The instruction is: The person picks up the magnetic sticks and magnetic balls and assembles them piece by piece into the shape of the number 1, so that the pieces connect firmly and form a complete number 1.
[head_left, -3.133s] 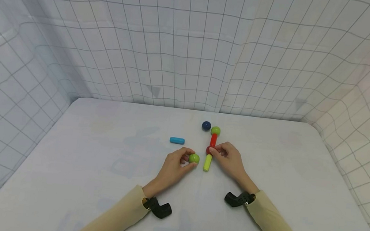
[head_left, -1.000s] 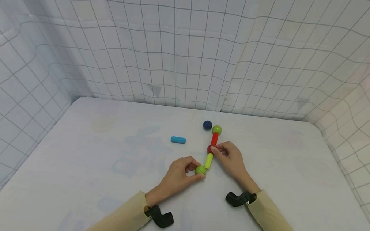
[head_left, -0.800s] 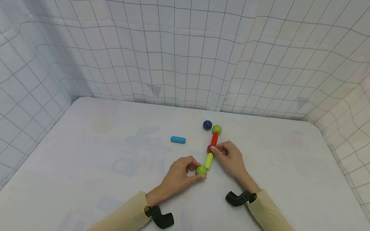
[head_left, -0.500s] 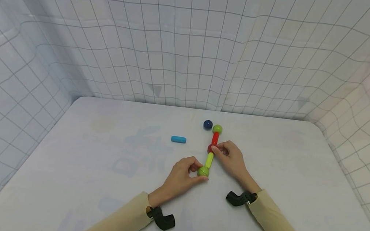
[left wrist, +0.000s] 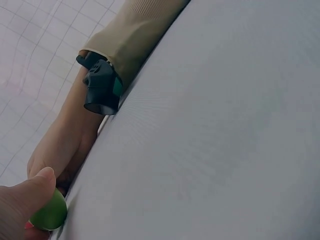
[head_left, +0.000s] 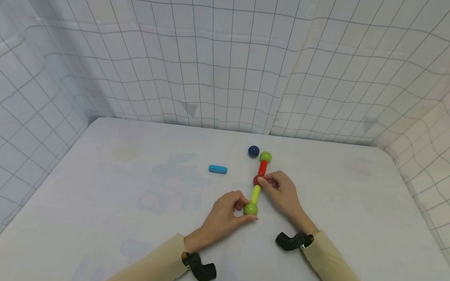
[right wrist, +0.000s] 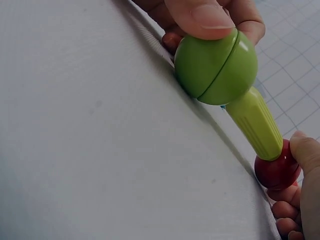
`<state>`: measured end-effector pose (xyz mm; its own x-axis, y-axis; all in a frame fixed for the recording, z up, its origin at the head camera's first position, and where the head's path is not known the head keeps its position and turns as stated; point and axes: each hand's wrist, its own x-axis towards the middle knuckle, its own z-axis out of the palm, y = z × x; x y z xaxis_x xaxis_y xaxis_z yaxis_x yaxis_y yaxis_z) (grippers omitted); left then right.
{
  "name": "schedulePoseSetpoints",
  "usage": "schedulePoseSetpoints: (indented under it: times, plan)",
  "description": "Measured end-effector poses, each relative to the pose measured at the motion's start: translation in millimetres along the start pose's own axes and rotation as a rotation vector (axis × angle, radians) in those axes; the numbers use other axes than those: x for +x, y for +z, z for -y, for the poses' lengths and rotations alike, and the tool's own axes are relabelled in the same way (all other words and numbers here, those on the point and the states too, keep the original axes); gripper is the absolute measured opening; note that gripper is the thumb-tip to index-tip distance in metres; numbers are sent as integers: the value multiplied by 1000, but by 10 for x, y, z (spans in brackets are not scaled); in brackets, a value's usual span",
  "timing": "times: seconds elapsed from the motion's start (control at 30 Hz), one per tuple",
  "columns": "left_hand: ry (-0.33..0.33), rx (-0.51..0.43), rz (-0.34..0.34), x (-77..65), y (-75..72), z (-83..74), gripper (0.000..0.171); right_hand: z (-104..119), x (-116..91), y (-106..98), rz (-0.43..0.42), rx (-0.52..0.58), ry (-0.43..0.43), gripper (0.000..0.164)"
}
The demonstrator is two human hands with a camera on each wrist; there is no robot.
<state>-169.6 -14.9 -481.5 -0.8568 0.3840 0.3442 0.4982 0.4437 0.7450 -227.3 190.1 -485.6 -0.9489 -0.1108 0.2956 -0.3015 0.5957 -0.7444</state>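
Note:
My left hand (head_left: 224, 214) pinches a green ball (right wrist: 216, 67) with a seam line round it, at the near end of a short chain. A yellow-green ribbed rod (right wrist: 256, 125) meets that ball and runs to a dark red ball (right wrist: 277, 165). Thumb and fingers of my right hand (head_left: 282, 192) grip the red ball from the right. Beyond it, in the head view, a red rod (head_left: 263, 167) leads away to a second green ball (head_left: 265, 157) at the far end. In the left wrist view the near green ball (left wrist: 50, 212) is partly covered by the left thumb.
A dark blue ball (head_left: 253, 151) lies just left of the chain's far end. Left of the chain rests a loose blue rod (head_left: 217, 169). The white table (head_left: 124, 185) is bordered by white gridded cloth walls (head_left: 231, 69).
My left hand has brought the green ball to the right and nearer, from beside the yellow-green rod to its near end. The right hand has kept its grip on the red ball.

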Motion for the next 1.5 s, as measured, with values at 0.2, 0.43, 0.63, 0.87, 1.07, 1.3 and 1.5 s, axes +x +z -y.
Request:
schedulePoseSetpoints:
  times: [0.2,0.43,0.63,0.87,1.07,1.3,1.5]
  plan:
    - [26,21,-20,8,23,-43,31,-4,6,1,4,1,11,25]
    - [19,31,-16,11,30,-67,30,-17,8,9,4,2,19,27]
    - [15,33,-14,11,38,-51,31,-6,4,12,0,2,28,27]
    - [27,30,-30,16,56,-18,32,7,8,17,-12,-4,31,29]
    - [39,34,-39,28,76,2,32,-3,19,18,-29,-11,37,29]
    - [37,30,-35,42,80,-5,32,-17,30,21,-45,-10,21,28]
    - [24,26,-23,62,72,-11,32,-27,34,29,-53,-9,11,27]
